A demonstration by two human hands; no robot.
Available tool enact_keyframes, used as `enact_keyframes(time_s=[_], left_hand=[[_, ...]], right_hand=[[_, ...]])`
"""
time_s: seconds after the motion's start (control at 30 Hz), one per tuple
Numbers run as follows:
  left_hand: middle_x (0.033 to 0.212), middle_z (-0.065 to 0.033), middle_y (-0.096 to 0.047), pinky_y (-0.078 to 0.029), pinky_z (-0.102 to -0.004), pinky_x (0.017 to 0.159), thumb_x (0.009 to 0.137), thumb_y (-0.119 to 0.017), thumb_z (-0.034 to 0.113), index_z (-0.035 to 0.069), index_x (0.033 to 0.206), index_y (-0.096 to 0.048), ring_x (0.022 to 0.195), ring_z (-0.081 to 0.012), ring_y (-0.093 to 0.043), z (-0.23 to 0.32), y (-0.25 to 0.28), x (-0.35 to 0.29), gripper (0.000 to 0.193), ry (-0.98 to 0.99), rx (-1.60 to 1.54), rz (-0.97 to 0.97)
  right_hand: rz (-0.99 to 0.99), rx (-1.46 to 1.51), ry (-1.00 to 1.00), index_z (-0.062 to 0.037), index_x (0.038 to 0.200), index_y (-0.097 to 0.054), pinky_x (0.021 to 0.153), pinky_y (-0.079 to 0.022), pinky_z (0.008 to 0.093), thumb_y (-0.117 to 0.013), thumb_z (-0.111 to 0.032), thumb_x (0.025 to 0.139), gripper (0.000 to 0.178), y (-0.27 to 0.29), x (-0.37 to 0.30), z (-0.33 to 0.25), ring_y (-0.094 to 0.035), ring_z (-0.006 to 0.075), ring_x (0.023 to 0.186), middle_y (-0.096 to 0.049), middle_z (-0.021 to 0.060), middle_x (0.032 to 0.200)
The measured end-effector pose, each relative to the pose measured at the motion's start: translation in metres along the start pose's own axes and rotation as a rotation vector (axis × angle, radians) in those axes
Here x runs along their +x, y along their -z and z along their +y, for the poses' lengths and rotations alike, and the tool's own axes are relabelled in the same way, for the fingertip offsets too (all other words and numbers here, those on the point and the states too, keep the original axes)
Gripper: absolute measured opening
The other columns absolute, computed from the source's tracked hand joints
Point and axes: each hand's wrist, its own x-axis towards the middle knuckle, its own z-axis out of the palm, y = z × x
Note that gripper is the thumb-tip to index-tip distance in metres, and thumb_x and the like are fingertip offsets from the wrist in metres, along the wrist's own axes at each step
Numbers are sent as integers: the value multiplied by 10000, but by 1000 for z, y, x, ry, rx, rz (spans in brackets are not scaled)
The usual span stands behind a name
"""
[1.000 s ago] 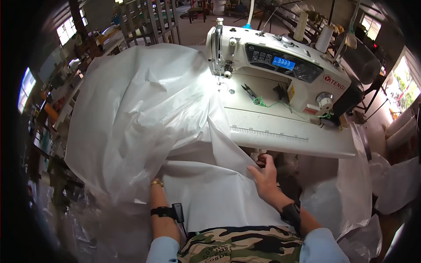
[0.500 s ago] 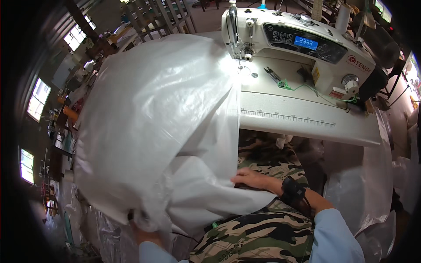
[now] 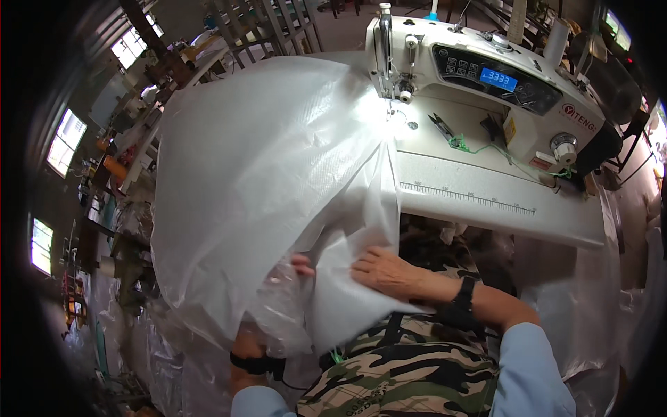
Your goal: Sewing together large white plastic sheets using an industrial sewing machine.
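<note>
A large white woven plastic sheet [image 3: 236, 167] spreads over the left side of the sewing machine table, its upper right corner gathered under the lit needle of the sewing machine [image 3: 479, 76]. My right hand [image 3: 388, 271] lies at the sheet's near edge, fingers curled over and gripping a fold. Left of it, my left hand [image 3: 302, 265] shows only its fingertips, bent around the sheet. Crumpled clear film [image 3: 281, 306] covers the rest of that hand and its wrist.
Thread snips [image 3: 441, 126] and a tangle of green thread [image 3: 460, 143] rest on the machine bed. A ruler scale [image 3: 472, 198] runs along its front. Camouflage cloth [image 3: 403, 361] covers my lap. More clear plastic hangs at the right, and a chair stands behind.
My left hand has come up and right from the sheet's lower left, bringing the near part inward. My right hand has shifted slightly up, farther onto the sheet. The view has turned a little.
</note>
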Motion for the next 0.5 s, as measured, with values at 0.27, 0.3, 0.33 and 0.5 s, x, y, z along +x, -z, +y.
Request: enact_keyframes(time_s=[0.27, 0.3, 0.33, 0.5], left_hand=[[1650, -78, -255, -510, -360, 1048, 1021, -492, 489, 101, 1599, -209, 1307, -300, -546, 100, -13, 23, 752, -140, 60, 174], [1650, -78, -255, -510, -360, 1048, 1021, -492, 489, 101, 1599, -209, 1307, -300, -546, 106, -18, 28, 752, -145, 65, 180], [1651, -101, -240, -502, -374, 1064, 1015, -513, 484, 99, 1602, -194, 1319, -322, -536, 112, -23, 31, 771, -178, 29, 158], [1655, -170, -177, -443, -432, 1140, 1007, -537, 496, 110, 1614, -142, 1422, -366, -420, 138, -51, 34, 821, -298, -140, 165]], right_hand=[[505, 544, -341, -8, 1276, -582, 886, -525, 436, -595, -140, 955, 348, 55, 46, 22, -670, 303, 1051, -662, 191, 1148], [576, 658, -412, -28, 1421, -520, 891, -548, 395, -589, -140, 989, 452, 66, 56, 29, -670, 239, 1113, -650, 173, 1236], [663, 966, -559, 13, 1443, -471, 884, -556, 375, -576, -147, 1003, 479, 77, 68, 34, -662, 243, 1135, -621, 173, 1283], [1100, 1870, -881, 56, 1145, -535, 734, -602, 298, -542, -168, 1030, 253, 117, 118, 79, -655, 338, 1151, -563, 149, 1168]])
